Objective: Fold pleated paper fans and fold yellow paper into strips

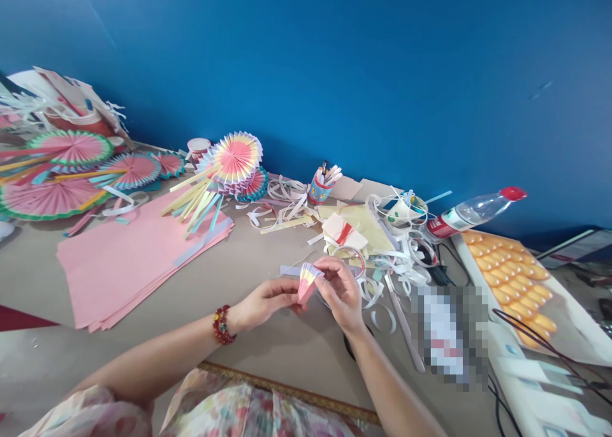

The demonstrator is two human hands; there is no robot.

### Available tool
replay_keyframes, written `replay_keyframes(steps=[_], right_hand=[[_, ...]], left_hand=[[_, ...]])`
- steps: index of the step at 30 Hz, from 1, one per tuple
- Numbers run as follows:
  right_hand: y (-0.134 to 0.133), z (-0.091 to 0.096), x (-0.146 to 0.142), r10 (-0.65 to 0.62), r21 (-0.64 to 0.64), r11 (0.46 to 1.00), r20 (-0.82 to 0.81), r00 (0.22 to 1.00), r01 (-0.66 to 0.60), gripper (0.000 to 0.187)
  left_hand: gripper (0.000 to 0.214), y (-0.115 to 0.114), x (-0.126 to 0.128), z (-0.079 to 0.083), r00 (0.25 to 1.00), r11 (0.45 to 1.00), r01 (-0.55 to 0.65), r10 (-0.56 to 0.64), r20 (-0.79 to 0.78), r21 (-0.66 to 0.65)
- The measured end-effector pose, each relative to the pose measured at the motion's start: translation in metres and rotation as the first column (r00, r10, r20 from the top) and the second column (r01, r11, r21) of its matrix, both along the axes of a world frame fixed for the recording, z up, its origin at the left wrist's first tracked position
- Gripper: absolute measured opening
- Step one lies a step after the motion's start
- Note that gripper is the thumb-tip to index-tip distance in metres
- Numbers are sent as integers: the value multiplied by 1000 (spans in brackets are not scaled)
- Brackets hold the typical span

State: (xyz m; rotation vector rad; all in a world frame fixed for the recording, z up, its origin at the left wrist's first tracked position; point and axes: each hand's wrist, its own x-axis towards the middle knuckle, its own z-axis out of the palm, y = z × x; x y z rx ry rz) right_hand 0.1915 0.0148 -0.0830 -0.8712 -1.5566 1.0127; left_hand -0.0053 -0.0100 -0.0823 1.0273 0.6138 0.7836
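Observation:
A small pleated paper fan [308, 281], pink with yellow and lilac bands, is held up between both hands over the table. My left hand [270, 301], with a beaded bracelet at its wrist, pinches the fan's lower pink part from the left. On the other side my right hand [342, 293] grips its upper right edge between thumb and fingers. Behind the right hand lies a roll of tape [352, 253], partly covered. Pale paper strips [373, 290] and a pair of scissors [404, 322] lie to the right.
Pink paper sheets [124, 258] are stacked at left, with finished paper rosettes [236, 158] on sticks beyond. A pen cup [321, 188] stands near the blue wall. At right are a plastic bottle [466, 215], a box [516, 284] and a white power strip [530, 379] with cables.

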Motion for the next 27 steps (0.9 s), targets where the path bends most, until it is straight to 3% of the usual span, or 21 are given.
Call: replay_keyframes(steps=[6, 9, 11, 13, 15, 18, 23, 27], right_hand=[[-1, -1, -1, -19, 21, 1000, 53, 998, 18, 13], [-3, -1, -3, -26, -6, 1000, 53, 998, 26, 16], [-5, 0, -5, -25, -79, 997, 11, 1000, 26, 28], [-6, 3, -7, 23, -198, 980, -42, 999, -30, 47], [-8, 7, -10, 143, -326, 930, -96, 985, -167, 65], [-11, 11, -12, 256, -418, 850, -203, 945, -320, 75], [-12, 12, -11, 131, -376, 898, -267, 955, -228, 76], [-13, 12, -7, 106, -354, 919, -209, 972, -176, 59]], left_hand=[[32, -4, 5, -4, 996, 997, -71, 73, -47, 32], [33, -5, 7, -6, 983, 989, -104, 119, -142, 110], [36, -6, 6, -6, 964, 972, -117, 161, -212, 206], [35, -6, 4, -5, 930, 941, -134, 228, -288, 311], [34, -6, 2, -4, 899, 908, -139, 283, -334, 395], [32, -6, 1, -3, 893, 877, -116, 298, -338, 466], [29, -5, 1, 1, 894, 855, -75, 286, -346, 513], [25, -7, 0, 1, 884, 837, -66, 302, -358, 543]])
